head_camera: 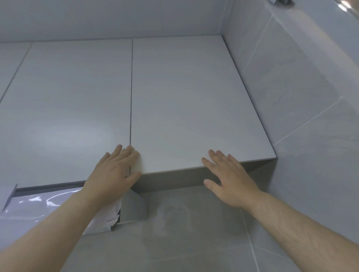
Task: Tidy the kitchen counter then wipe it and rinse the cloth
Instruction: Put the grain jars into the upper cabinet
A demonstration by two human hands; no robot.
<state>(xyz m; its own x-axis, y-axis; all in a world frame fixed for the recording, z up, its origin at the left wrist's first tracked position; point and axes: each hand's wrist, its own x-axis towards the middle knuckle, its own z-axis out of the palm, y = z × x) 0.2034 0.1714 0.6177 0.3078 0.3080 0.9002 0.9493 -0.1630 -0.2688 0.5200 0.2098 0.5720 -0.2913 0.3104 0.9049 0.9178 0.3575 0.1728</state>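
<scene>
Fingers [126, 154] of my left hand [114, 170] lie straight, together, where the left door [68, 106] and right door [194, 97] meet, low down. My right hand [231, 180] has its fingers straight, slightly apart, pressing the right door's bottom edge. The 2 doors' long axis runs upright.

A white crumpled thing [111, 214] is half hidden by the left forearm [58, 223] and cannot be identified. A dark fixture [283, 2] is cut by the top edge.

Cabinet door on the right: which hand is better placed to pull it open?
Probably the left hand: it lies at the seam between the two doors, thumb at the right door's bottom edge. The right hand lies flat farther toward the wall.
</scene>
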